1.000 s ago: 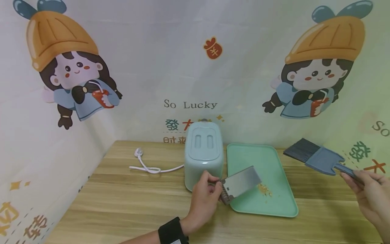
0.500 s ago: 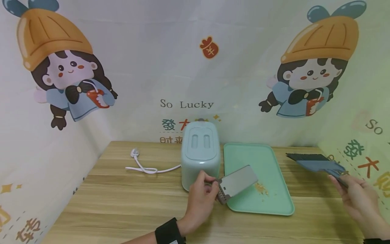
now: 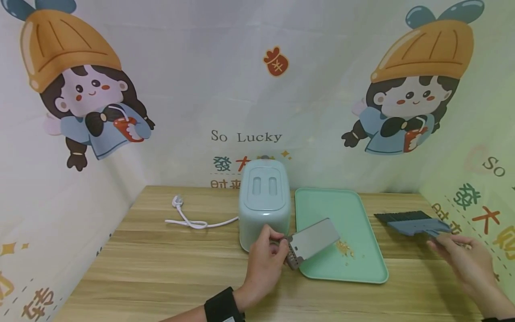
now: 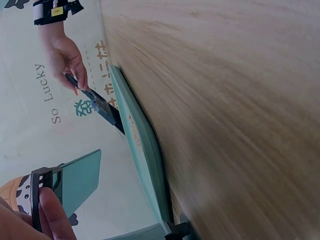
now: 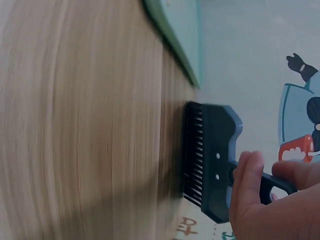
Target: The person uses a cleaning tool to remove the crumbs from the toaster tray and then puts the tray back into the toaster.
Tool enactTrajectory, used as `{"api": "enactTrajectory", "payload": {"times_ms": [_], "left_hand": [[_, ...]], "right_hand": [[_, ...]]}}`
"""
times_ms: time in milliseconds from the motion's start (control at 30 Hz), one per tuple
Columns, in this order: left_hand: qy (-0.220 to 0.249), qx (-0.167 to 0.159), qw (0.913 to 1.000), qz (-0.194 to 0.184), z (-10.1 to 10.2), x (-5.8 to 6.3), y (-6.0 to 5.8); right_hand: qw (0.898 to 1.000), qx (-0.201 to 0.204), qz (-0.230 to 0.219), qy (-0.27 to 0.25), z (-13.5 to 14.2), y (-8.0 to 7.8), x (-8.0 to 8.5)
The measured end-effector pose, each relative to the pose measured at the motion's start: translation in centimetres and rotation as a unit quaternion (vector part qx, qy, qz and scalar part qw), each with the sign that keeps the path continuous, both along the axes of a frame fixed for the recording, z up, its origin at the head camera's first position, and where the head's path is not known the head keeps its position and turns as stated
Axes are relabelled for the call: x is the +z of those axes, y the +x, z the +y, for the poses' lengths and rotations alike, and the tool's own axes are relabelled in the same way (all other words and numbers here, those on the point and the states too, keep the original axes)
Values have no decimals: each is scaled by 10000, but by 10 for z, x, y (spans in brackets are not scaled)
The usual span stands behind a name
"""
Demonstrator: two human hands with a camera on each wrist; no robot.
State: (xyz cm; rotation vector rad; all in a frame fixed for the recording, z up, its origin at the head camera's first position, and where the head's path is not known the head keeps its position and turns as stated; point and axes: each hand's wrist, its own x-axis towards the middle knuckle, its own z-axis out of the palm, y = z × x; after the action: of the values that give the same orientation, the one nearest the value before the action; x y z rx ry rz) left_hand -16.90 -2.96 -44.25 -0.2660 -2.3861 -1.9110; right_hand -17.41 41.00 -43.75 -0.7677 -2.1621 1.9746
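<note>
My left hand pinches the dark, hole-lined end of a flat metal crumb tray in front of a pale green toaster. Its plate slants over the left edge of a mint serving tray. Yellowish crumbs lie on the serving tray. To the right of it, my right hand grips the handle of a blue-grey brush. In the right wrist view, the brush's black bristles hang low over the wooden table, near the serving tray's side.
A white power cord with its plug runs from the toaster's left side across the wooden table. Behind the table hangs a printed cloth backdrop, which also covers both sides.
The right hand has turned the brush from showing its broad face to a flatter, edge-on pose and lowered it. The left hand keeps holding the crumb tray in much the same place.
</note>
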Motion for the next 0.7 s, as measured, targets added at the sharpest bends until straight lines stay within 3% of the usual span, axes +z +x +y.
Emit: {"api": "enactTrajectory", "payload": {"times_ms": [67,133,200,267,433,500,600,700], "left_hand": [[-1,6,10000,12,0,0,0],[11,7,10000,33,0,1,1],[26,5,10000,43,0,1,1],[35,1,10000,67,0,1,1],[24,7,10000,5,1,2,1],[20,-2,10000,-53,1,2,0],[18,-2,10000,-87,1,3,0],[12,8,10000,-82,0,3,1]], "right_hand": [[9920,182,-82,1249,0,2,0],[9652,341,-183,2587,-1,4,0],[9264,434,-130,3737,-3,6,-1],[8794,503,185,4731,-5,7,-2],[7730,661,1592,6105,-11,9,-10],[7399,741,1985,6385,-14,9,-14],[7155,1046,2042,6598,-16,8,-19],[7182,1290,1783,6602,-17,8,-25]]}}
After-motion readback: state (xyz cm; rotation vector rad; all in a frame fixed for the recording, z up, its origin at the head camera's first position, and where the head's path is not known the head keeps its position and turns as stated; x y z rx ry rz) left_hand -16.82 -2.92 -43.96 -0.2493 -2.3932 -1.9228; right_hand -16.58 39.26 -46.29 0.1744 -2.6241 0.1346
